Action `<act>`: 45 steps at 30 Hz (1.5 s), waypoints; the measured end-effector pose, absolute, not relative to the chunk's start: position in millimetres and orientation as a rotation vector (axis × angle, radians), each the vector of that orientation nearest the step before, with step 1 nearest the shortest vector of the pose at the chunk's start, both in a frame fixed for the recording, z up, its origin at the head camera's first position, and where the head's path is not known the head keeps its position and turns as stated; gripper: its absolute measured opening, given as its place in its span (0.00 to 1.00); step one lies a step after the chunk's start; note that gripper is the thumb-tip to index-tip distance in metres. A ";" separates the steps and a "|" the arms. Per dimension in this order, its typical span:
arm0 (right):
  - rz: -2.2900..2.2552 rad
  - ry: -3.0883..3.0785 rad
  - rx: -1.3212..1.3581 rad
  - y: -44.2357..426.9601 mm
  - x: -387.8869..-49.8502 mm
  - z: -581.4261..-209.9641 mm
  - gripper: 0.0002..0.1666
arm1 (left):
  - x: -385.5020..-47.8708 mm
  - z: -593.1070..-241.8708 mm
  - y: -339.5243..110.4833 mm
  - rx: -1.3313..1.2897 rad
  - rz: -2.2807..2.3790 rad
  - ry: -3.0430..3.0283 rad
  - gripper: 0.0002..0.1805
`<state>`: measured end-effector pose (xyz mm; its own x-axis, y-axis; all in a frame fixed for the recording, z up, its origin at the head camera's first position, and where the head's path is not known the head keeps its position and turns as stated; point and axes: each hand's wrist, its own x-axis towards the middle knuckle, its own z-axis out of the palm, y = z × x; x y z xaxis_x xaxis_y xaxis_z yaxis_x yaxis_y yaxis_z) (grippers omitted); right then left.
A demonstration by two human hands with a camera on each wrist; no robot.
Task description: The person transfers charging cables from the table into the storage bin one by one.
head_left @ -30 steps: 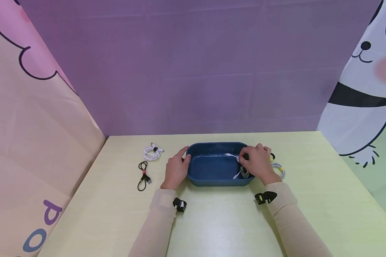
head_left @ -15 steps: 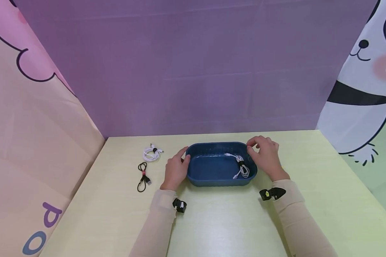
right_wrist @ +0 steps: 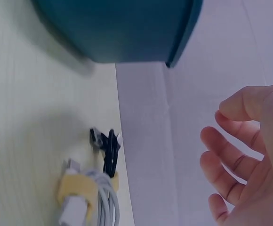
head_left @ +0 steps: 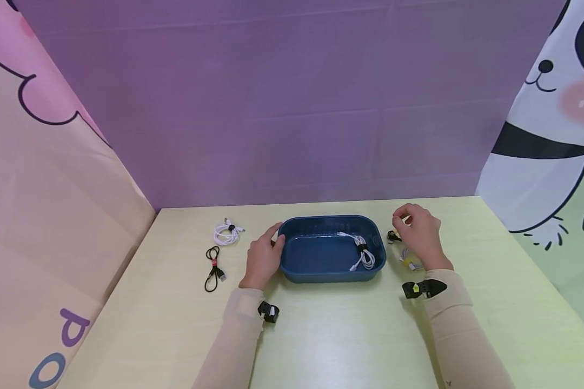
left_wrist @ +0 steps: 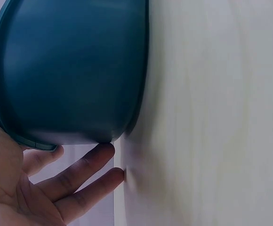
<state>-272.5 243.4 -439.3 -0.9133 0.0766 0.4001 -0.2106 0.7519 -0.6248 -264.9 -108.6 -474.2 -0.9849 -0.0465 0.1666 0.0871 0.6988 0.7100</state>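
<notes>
A blue plastic bin (head_left: 321, 277) stands on the table with a coiled white cable (head_left: 366, 256) inside its right part, bound by a black tie. My left hand (head_left: 263, 260) rests against the bin's left end; in the left wrist view its fingers (left_wrist: 82, 172) are fairly straight and touch the outer wall. To the right of the bin, my right hand (head_left: 420, 233) hovers over the table, fingers loosely bent and holding nothing. Below it lie a black cable (right_wrist: 110, 150) and a light grey cable (right_wrist: 106, 193) with a yellow tie, partly hidden by the hand in the head view.
Left of the bin lie a white cable (head_left: 226, 234) with a black tie and a black cable (head_left: 214, 270) with a red tie. Behind the table hangs a purple cloth (head_left: 292, 108); patterned cloths flank both sides.
My right hand has let go of the white cable, left it in the bin, and moved rightward past the rim to above the cables there. The left hand stays at the bin.
</notes>
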 end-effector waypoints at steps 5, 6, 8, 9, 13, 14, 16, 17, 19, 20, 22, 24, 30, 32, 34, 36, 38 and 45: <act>1.001 -2.585 0.048 253.4 -270.8 -439.4 0.11 | -265.4 -474.7 -109.3 -0.034 -1.152 -2.734 0.24; 1.003 -2.595 0.039 255.6 -270.4 -439.6 0.11 | -265.5 -474.7 -109.3 -0.036 -1.151 -2.734 0.24; 1.007 -2.613 0.028 259.4 -269.8 -440.2 0.11 | -265.8 -474.5 -109.1 -0.037 -1.152 -2.734 0.24; 1.006 -2.622 0.024 260.7 -269.2 -440.0 0.11 | -265.6 -474.3 -109.0 -0.038 -1.153 -2.734 0.24; 1.008 -2.658 0.023 265.7 -268.3 -440.1 0.11 | -265.0 -473.5 -108.4 -0.028 -1.157 -2.736 0.24; 1.010 -2.668 0.020 266.7 -268.2 -440.1 0.11 | -264.8 -473.3 -108.3 -0.025 -1.159 -2.736 0.24; 1.009 -2.691 0.018 268.2 -268.7 -440.7 0.12 | -264.3 -473.2 -108.1 -0.021 -1.159 -2.737 0.24; 1.009 -2.704 0.016 268.6 -269.0 -441.0 0.12 | -264.1 -473.5 -108.3 -0.022 -1.158 -2.737 0.24; 1.006 -2.737 0.011 269.7 -269.8 -442.1 0.13 | -263.6 -473.7 -108.5 -0.023 -1.159 -2.735 0.24; 1.006 -2.755 0.008 270.1 -270.2 -442.8 0.13 | -263.4 -474.0 -108.6 -0.026 -1.161 -2.734 0.24; 1.002 -2.797 0.001 271.0 -271.0 -445.0 0.14 | -263.3 -474.4 -108.9 -0.029 -1.164 -2.732 0.24; 0.998 -2.836 -0.005 272.0 -272.1 -447.6 0.16 | -263.6 -474.6 -109.0 -0.031 -1.167 -2.729 0.24; 0.961 -2.921 -0.007 274.8 -275.1 -455.3 0.20 | -265.4 -474.1 -108.5 -0.038 -1.160 -2.725 0.24; 0.938 -2.942 -0.002 275.8 -276.1 -457.9 0.21 | -265.6 -473.8 -108.7 -0.035 -1.160 -2.728 0.24; 0.920 -2.961 0.001 276.5 -277.1 -460.2 0.22 | -265.7 -473.8 -108.9 -0.033 -1.164 -2.731 0.24; 0.908 -2.982 0.007 277.6 -278.1 -462.9 0.23 | -265.6 -474.0 -109.1 -0.027 -1.167 -2.737 0.24; 0.913 -2.997 0.011 278.2 -278.8 -465.0 0.24 | -265.5 -474.1 -109.2 -0.023 -1.171 -2.740 0.24; 0.907 -3.026 0.042 280.5 -281.7 -472.3 0.27 | -265.1 -474.1 -109.8 -0.039 -1.172 -2.737 0.24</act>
